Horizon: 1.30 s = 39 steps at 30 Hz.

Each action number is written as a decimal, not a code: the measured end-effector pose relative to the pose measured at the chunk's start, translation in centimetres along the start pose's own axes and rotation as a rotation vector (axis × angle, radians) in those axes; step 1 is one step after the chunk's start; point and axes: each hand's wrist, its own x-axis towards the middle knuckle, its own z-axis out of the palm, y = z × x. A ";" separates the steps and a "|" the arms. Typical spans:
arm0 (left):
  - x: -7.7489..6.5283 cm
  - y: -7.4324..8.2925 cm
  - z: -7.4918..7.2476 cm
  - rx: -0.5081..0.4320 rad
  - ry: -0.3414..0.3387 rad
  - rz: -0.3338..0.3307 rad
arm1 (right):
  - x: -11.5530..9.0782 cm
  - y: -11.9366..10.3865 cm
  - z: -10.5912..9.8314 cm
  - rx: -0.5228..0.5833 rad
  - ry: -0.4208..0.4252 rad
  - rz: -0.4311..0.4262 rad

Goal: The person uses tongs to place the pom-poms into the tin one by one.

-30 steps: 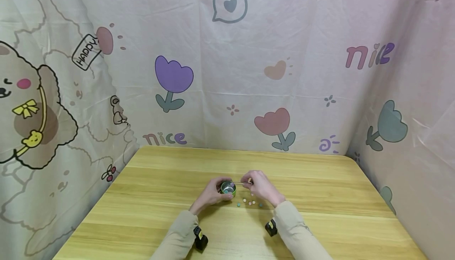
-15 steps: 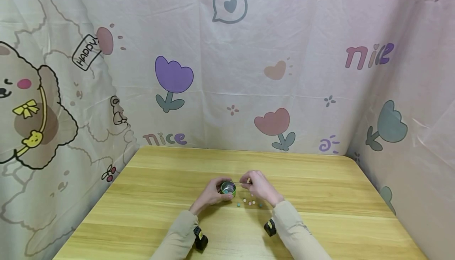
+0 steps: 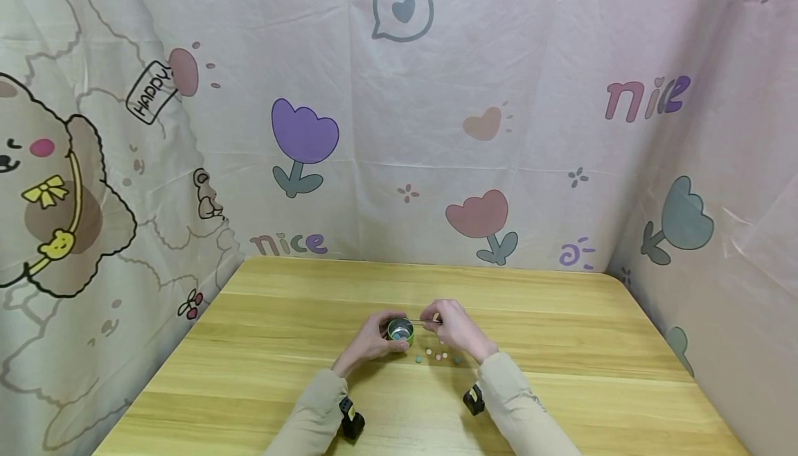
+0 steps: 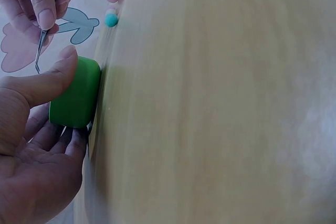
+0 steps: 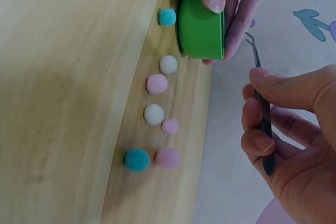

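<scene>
A small green bowl (image 5: 200, 32) with a shiny metal inside stands on the table. My left hand (image 3: 374, 338) grips it, thumb on the near side and fingers round the far side. Thin metal tweezers (image 5: 266, 119) with bent tips are pinched in my right hand (image 3: 455, 324). In the head view their tips reach the bowl's right rim; in the right wrist view they are slightly parted with nothing between them. Bluish pieces show at the bottom of the bowl. Beside it lie loose pom-poms: teal (image 5: 137, 160), white (image 5: 154, 114) and pink (image 5: 168, 158).
The wooden table (image 3: 280, 317) spreads out around both hands. A printed cloth (image 3: 399, 109) hangs behind it and along the sides. Black camera mounts (image 3: 352, 423) sit at both wrists, low over the table.
A purple pom-pom at the tweezers' tips by the bowl's rim one second ago is no longer there. The right forearm has shifted slightly left; the left hand keeps its place.
</scene>
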 end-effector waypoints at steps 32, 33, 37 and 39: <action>0.1 -0.2 0.0 0.014 0.003 -0.011 | -2.8 2.2 -1.2 0.016 0.034 0.022; 0.2 -0.2 0.0 0.018 0.002 -0.011 | -3.0 2.4 -1.3 0.013 0.033 0.025; 0.2 -0.3 0.0 0.021 0.001 -0.007 | -3.6 3.0 -1.7 -0.021 0.045 0.011; 0.2 -0.3 -0.1 0.018 0.000 -0.006 | -4.0 3.3 -1.8 -0.040 0.053 0.000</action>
